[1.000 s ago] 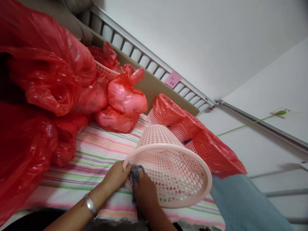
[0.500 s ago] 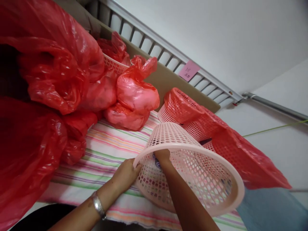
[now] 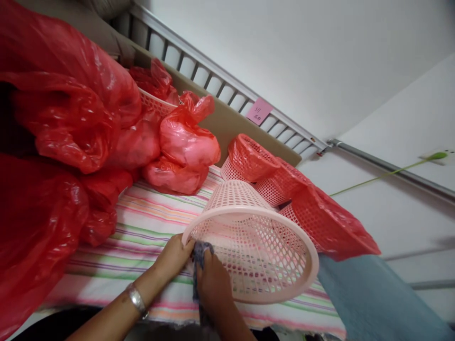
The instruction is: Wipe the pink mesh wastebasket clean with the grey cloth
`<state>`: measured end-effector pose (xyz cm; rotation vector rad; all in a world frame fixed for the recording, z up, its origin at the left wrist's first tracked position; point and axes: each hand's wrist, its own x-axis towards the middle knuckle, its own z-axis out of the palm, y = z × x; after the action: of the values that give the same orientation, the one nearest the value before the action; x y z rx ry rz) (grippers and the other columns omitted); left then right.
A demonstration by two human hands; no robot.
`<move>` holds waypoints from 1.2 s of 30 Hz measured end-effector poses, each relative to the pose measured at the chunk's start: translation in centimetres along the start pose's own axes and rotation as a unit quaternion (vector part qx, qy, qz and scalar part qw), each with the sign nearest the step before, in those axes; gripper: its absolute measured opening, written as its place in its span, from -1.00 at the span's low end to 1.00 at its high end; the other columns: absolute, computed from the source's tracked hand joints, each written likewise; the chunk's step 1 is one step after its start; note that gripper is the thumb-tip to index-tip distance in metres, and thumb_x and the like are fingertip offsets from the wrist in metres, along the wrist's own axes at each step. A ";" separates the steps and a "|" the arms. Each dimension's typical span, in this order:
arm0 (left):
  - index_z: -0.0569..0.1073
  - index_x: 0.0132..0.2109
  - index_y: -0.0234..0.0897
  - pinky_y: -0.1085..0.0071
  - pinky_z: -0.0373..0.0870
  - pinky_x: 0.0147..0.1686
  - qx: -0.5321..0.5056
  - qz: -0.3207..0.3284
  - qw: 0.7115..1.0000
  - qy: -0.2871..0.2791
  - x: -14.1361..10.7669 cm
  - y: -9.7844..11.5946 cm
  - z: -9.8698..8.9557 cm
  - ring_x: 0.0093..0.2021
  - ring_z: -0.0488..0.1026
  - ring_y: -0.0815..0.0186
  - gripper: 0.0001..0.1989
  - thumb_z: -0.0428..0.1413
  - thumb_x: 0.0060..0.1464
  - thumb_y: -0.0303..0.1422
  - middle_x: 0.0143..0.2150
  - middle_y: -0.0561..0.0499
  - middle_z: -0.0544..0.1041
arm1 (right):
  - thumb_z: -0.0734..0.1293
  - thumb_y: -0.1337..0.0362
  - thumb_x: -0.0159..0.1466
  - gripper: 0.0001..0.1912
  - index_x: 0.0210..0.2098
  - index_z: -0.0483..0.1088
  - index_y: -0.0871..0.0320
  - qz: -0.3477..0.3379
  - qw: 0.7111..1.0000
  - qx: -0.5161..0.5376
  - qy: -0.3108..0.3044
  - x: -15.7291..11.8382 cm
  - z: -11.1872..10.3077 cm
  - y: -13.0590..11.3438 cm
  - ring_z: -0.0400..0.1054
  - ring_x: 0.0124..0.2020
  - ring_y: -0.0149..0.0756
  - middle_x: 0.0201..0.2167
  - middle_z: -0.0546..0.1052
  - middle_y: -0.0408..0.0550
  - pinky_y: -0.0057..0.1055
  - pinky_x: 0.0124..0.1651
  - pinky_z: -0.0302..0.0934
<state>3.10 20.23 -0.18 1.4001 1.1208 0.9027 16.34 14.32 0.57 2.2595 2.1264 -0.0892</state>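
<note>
A pink perforated plastic basket (image 3: 237,194) lies tipped on its side on a striped cloth (image 3: 152,222), its wide mouth facing me. My left hand (image 3: 177,258) is closed on the left part of the rim; a silver bracelet circles that wrist. At the mouth, close to the left hand, my right hand (image 3: 214,279) grips a blue-grey patterned rag (image 3: 202,251). The rag touches the rim and its loose end hangs down under the hand.
Several pink baskets draped in red plastic (image 3: 256,158) stand behind to the right. Stuffed red plastic bags (image 3: 188,147) crowd the left. A slatted metal rail (image 3: 213,85) carries a pink note (image 3: 259,112). A blue-grey surface (image 3: 369,298) lies at the right.
My right hand has come out from inside the basket to the rim's left side with the rag. The view has shifted, so the basket sits further left. My left hand stays on the rim.
</note>
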 end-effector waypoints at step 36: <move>0.32 -0.48 -0.31 0.54 0.17 -0.77 -0.054 -0.074 0.994 -0.065 -1.1 -1.6 1.3 -0.79 0.29 0.38 -0.67 -0.13 0.07 -0.18 -0.77 0.13 0.28 | 0.05 0.21 0.29 -0.63 0.00 0.28 0.17 0.024 1.000 -0.019 0.001 2.0 0.2 0.5 0.40 -0.20 -0.19 -0.18 0.48 0.10 -0.38 -0.21 0.19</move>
<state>3.82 18.81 -1.87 1.2514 1.0470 0.7453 16.92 16.27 0.25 2.2878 2.0561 -0.0467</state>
